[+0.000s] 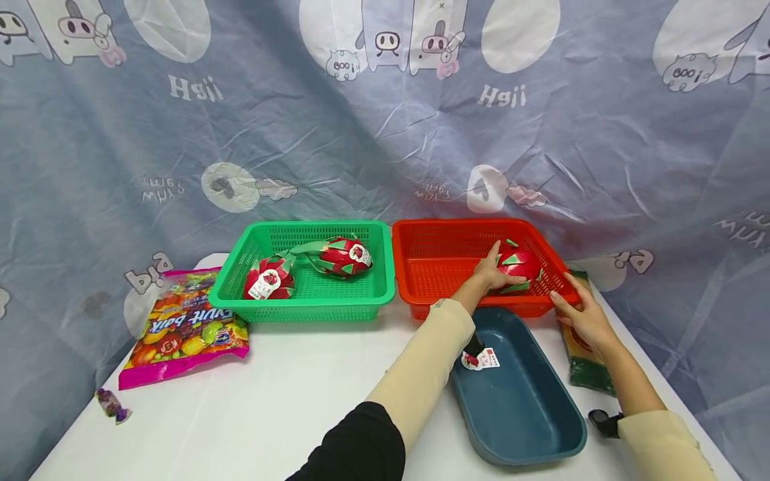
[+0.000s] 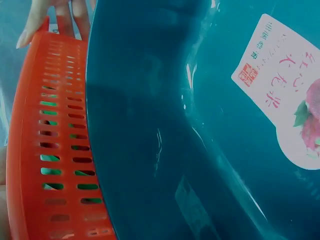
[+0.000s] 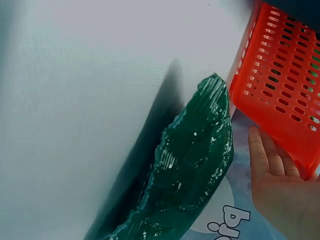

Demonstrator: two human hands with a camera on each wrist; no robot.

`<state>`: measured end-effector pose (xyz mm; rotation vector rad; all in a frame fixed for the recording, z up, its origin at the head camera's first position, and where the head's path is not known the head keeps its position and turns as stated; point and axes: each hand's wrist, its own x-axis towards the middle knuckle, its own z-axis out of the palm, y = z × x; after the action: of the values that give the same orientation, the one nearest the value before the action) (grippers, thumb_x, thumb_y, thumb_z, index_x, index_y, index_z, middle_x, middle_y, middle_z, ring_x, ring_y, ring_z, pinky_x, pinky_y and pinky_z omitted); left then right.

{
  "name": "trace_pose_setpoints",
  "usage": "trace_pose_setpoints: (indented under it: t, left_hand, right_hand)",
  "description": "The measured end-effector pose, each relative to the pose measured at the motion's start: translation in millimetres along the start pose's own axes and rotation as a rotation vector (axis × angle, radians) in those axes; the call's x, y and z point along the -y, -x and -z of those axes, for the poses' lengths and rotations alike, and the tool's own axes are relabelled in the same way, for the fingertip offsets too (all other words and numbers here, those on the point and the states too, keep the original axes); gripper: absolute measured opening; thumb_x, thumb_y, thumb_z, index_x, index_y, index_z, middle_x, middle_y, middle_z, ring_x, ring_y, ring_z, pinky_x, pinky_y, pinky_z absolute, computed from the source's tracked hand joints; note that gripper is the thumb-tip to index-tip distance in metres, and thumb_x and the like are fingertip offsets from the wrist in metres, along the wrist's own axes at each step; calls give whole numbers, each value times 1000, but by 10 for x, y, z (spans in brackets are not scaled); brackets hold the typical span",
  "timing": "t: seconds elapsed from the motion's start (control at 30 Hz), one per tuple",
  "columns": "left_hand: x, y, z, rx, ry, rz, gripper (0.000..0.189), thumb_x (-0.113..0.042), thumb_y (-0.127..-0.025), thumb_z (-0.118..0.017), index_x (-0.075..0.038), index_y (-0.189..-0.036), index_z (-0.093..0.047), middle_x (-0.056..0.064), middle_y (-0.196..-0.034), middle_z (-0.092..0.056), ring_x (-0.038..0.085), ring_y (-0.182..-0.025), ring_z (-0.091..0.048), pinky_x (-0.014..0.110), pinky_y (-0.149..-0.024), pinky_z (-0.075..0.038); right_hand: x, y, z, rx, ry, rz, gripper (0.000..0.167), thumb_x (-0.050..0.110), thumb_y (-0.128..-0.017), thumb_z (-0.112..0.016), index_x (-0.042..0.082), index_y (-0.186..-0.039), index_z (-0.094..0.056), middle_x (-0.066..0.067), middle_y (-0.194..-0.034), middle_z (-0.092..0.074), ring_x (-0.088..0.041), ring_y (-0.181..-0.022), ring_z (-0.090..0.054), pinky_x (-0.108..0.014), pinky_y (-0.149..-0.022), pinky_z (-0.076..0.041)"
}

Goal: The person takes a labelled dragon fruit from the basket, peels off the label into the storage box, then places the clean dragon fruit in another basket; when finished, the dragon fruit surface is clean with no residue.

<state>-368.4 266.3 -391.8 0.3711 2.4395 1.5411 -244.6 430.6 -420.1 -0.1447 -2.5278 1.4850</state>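
while the red basket (image 1: 433, 260) holds dragon fruit (image 1: 523, 264), hands (image 1: 488, 274) (image 1: 586, 321) touch both.

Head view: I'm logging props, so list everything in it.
Green basket: 1, green, at back
Red basket: 1, red, right beside it
Dragon fruits: 3, red and green, two in green basket, one in red
Tray: 1, dark blue, before red basket
Stickers: 3 visible, white and red, one in tray, two on fruits
Snack bag: 1, multicoloured, left of green basket
Wrapped candy: 1, purple, far left
Packet: 1, green and brown, right of tray
Table: 1, white, underneath
Cloth: 1, greyish blue, behind
Wrist devices: 2, black, at wrists
Sleeves: 2, cream, left partly black
Left hand: 1, bare, at red basket's fruit
Right hand: 1, bare, at red basket's corner
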Motion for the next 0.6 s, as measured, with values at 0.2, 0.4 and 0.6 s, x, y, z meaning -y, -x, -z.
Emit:
trace_pose_setpoints:
  t: [0.2, 0.4, 0.6]
  left_hand:
    - [36, 12, 21, 14, -36, 52, 88, -25, -73, -79, -34, -144, -27, -7, -136, -45, 15, -120, -44, 29, -92, -43]
    - [25, -20, 79, 64, -246, 59, 85, -31, -76, -75, -35, -144, -24, -1, -133, -47, 15, -116, -46, 25, -91, -42]
    - [-26, 62, 89, 66, -391, 105, 86, -39, -76, -73, -39, -145, -20, -1, -133, -47, 16, -116, -45, 28, -93, -41]
  right_hand:
    - [5, 23, -24, 13, 10, 24, 73, 35, -95, -48, 12, -149, -5, -34, -133, -29, 4, -88, -50, -21, -73, -51]
    - [28, 23, 0, 4, 22, 24, 73, 36, -95, -48, 14, -149, -4, -33, -135, -28, 1, -91, -49, -18, -72, -50]
    - [11, 33, 14, 6, 28, 29, 73, 36, -95, -48, 14, -149, -5, -33, -134, -28, 0, -92, -48, -17, -72, -50]
